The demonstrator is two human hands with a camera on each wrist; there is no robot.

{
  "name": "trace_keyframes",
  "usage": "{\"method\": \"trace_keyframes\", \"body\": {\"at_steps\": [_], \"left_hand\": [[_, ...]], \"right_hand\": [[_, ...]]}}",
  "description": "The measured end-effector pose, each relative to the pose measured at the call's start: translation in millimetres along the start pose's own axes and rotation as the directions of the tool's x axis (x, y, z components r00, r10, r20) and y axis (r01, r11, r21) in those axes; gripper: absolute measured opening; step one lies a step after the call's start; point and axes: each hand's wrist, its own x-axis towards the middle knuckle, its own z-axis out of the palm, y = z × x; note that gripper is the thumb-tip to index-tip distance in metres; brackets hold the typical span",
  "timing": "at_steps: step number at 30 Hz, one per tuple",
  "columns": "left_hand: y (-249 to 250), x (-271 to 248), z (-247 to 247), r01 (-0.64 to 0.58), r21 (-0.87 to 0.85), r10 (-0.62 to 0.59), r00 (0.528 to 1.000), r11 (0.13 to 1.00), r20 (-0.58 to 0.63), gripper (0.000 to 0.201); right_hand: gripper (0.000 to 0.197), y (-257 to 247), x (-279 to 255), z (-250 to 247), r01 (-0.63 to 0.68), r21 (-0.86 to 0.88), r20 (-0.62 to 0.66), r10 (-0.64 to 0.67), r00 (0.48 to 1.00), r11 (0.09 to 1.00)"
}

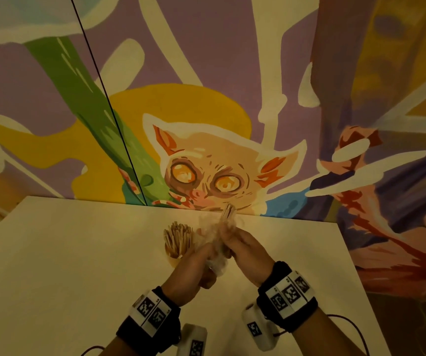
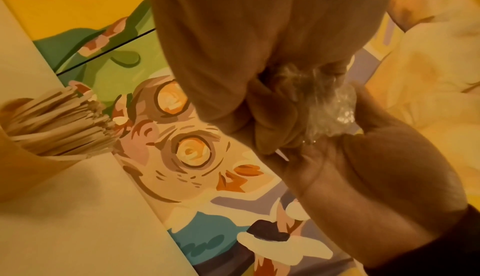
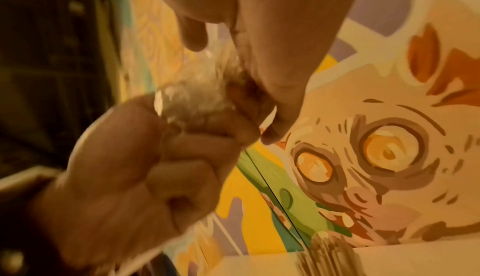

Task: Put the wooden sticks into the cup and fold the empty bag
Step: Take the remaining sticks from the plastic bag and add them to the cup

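Observation:
A tan cup (image 1: 174, 256) stands on the white table (image 1: 78, 253), packed with wooden sticks (image 1: 177, 236). Just right of it both hands hold a crumpled clear plastic bag (image 1: 210, 235) above the table. My left hand (image 1: 205, 255) grips the bag's lower end (image 2: 335, 108) in a fist. My right hand (image 1: 228, 238) pinches the bag higher up (image 3: 194, 93). A few sticks (image 1: 228, 210) poke out above the right hand's fingers. The cup (image 2: 23, 173) and its sticks (image 2: 57, 120) show at the left of the left wrist view. Blurred stick tips (image 3: 327, 255) show at the bottom of the right wrist view.
The table butts against a painted mural wall (image 1: 206, 124) at the back. Its right edge (image 1: 356, 265) runs close to my right wrist. White wrist devices with cables (image 1: 258, 327) hang below both forearms.

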Motion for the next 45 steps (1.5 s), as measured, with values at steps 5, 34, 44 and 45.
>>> {"method": "trace_keyframes", "body": {"at_steps": [5,34,44,45], "left_hand": [[0.6,-5.1,-11.8,-0.016,-0.055,0.02,0.998,0.998,0.065,0.016],[68.7,65.9,-164.1,-0.197,0.71,0.092,0.979,0.676,0.184,0.009],[93.4,114.7,-199.6,-0.126,0.738,0.12,0.991,0.663,0.062,0.013],[90.6,120.3,-202.6,-0.124,0.766,0.115,0.991,0.63,0.066,0.012]], "right_hand": [[0.024,15.3,8.4,16.2,0.007,-0.106,0.007,-0.006,1.0,0.994],[0.024,95.8,65.0,55.8,-0.165,-0.292,0.164,0.22,0.962,0.942],[0.011,164.7,65.3,12.6,-0.398,-0.111,-0.046,0.396,0.917,0.91],[0.02,171.3,61.3,9.1,-0.395,-0.132,-0.069,0.39,0.918,0.909]]}}
